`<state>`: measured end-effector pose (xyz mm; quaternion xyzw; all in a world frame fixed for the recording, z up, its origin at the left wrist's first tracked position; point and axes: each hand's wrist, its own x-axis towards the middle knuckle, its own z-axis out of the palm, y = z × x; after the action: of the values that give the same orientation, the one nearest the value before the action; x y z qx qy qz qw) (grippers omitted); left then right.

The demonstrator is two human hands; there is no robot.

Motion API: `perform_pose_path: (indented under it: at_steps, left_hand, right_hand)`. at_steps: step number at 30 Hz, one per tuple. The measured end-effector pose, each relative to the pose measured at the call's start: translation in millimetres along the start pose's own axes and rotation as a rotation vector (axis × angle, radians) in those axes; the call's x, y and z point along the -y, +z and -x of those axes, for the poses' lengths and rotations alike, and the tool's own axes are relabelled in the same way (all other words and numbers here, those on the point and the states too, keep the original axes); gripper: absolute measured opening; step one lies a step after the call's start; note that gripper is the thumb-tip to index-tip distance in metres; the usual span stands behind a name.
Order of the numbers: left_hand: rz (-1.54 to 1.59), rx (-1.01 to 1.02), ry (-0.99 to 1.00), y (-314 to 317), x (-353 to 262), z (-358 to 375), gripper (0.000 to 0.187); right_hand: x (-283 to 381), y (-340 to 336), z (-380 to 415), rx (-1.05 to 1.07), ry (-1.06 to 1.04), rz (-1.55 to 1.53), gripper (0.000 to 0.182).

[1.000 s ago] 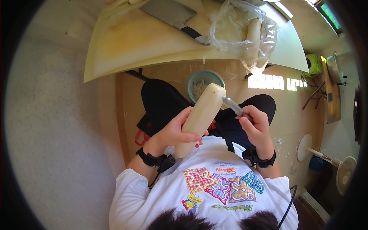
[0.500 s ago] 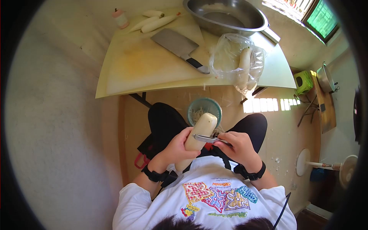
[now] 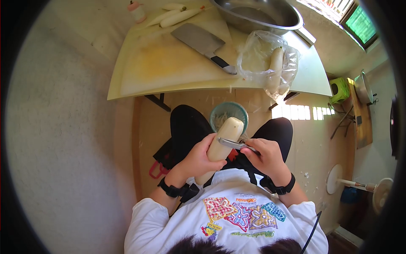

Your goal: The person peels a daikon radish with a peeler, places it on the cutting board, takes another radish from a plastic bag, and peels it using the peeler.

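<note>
A long pale white radish slants across my lap, its upper end over a teal bin. My left hand is wrapped round the radish's middle, with the thumb across its near side. In my right hand is a metal peeler, gripped by its handle. The peeler's head lies across the upper part of the radish and appears to touch it. Pale peelings lie inside the bin between my knees. The lower end of the radish reaches my shirt.
On the table, a cleaver lies on a cutting board, near several white radishes. A steel basin and a plastic bag with radishes stand to the right. A fan is at lower right.
The view has shifted slightly, so the table sits higher and further right in the picture. Both hands keep their holds, and the peeler stays across the upper part of the radish.
</note>
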<state>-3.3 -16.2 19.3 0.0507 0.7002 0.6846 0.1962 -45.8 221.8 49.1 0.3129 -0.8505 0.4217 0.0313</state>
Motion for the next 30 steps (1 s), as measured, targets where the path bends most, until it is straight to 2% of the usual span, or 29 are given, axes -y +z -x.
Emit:
perform_pose_path:
  at_steps: [12, 18, 22, 25, 27, 30]
  left_hand:
    - [0.087, 0.035, -0.127, 0.2, -21.2, -13.0, 0.07]
    - [0.115, 0.045, -0.224, -2.8, -13.5, -12.6, 0.066]
    - [0.101, 0.044, -0.211, -0.6, -1.1, -2.5, 0.068]
    - [0.01, 0.076, -0.07, 1.3, -2.5, 7.6, 0.074]
    - [0.058, 0.137, -0.097, 4.4, -15.2, 14.8, 0.071]
    - [0.093, 0.052, -0.117, 1.5, -9.4, 14.6, 0.072]
  right_hand:
    - [-5.2, -6.3, -5.3, -0.008, 0.225, -0.115, 0.018]
    - [-14.7, 2.5, -1.1, 0.004, 0.233, -0.153, 0.014]
    - [-16.7, 4.6, 10.3, -0.054, 0.314, -0.186, 0.016]
    - [-27.7, -9.8, 14.0, -0.061, 0.398, -0.151, 0.017]
    - [-31.4, -11.3, 19.3, -0.063, 0.417, -0.212, 0.018]
    - [-40.6, -4.0, 25.8, -0.11, 0.434, -0.311, 0.02]
